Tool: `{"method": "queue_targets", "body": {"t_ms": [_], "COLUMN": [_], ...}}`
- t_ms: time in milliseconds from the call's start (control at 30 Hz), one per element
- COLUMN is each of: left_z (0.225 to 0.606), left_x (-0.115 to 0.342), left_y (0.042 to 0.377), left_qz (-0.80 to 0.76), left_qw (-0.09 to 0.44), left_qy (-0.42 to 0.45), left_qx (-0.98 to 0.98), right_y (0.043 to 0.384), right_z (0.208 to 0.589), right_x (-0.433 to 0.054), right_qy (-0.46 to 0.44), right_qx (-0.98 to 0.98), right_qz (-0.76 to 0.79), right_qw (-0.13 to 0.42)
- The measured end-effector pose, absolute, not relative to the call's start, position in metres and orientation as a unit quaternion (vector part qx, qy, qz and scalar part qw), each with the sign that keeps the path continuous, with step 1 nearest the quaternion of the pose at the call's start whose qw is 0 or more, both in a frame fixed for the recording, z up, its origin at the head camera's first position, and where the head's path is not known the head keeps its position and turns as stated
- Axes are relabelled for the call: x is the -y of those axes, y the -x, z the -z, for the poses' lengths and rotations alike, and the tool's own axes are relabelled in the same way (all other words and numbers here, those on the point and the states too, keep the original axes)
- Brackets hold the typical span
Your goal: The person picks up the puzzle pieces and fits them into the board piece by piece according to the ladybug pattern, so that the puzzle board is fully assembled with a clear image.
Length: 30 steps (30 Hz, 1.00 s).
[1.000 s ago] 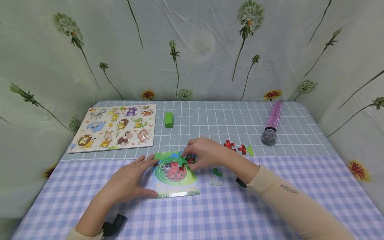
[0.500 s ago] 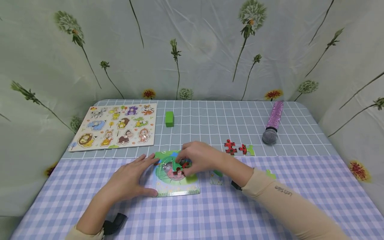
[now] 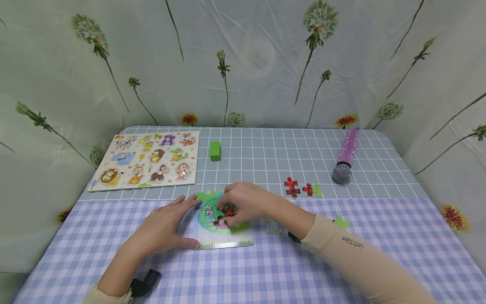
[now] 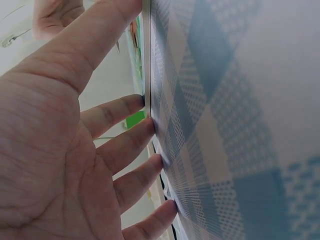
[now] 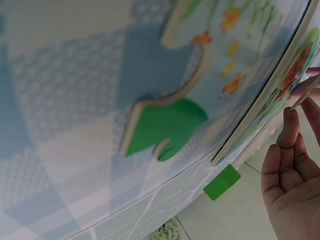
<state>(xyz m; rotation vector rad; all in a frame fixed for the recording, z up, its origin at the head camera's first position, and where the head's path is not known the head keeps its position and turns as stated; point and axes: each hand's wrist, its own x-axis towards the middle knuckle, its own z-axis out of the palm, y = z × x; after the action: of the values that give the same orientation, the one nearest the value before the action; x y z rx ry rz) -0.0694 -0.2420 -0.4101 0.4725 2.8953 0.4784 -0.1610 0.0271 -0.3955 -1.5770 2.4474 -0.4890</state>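
A ladybug jigsaw puzzle in a square tray (image 3: 228, 245) lies on the checkered cloth. My left hand (image 3: 163, 228) rests at its left side, thumb and fingers spread and fairly straight; in the left wrist view, fingertips (image 4: 145, 125) touch the tray's edge. Over the picture, my right hand (image 3: 247, 202) pinches a puzzle piece (image 5: 302, 99) between thumb and fingers, low above the ladybug. The fingers hide part of that piece and the picture beneath. Right of the tray lies a flower-patterned piece (image 3: 273, 227), partly covered by my right forearm in the head view.
Farther right are a red piece (image 3: 292, 187), a red-and-green piece (image 3: 313, 190) and a light green piece (image 3: 342, 222). An animal peg puzzle (image 3: 146, 162) lies back left, near a green block (image 3: 215, 151). A glittery pink microphone (image 3: 344, 160) lies back right.
My right hand has moved left and slightly nearer over the ladybug picture, carrying the puzzle piece. The light green piece has come out from behind the right sleeve. My left hand stays put.
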Motion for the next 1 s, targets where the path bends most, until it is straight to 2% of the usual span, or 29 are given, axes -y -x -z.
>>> {"method": "queue_targets", "body": {"t_ms": [1000], "left_z": [0.408], "left_x": [0.240], "left_y": [0.069], "left_qz": [-0.159], "left_qw": [0.094], "left_qy": [-0.155], "left_qx": [-0.971], "right_y": [0.154], "right_z": [0.400], "right_x": [0.003], "right_qy": [0.538], "right_qx": [-0.826], "right_qz": [0.131], "right_qw": [0.107]}}
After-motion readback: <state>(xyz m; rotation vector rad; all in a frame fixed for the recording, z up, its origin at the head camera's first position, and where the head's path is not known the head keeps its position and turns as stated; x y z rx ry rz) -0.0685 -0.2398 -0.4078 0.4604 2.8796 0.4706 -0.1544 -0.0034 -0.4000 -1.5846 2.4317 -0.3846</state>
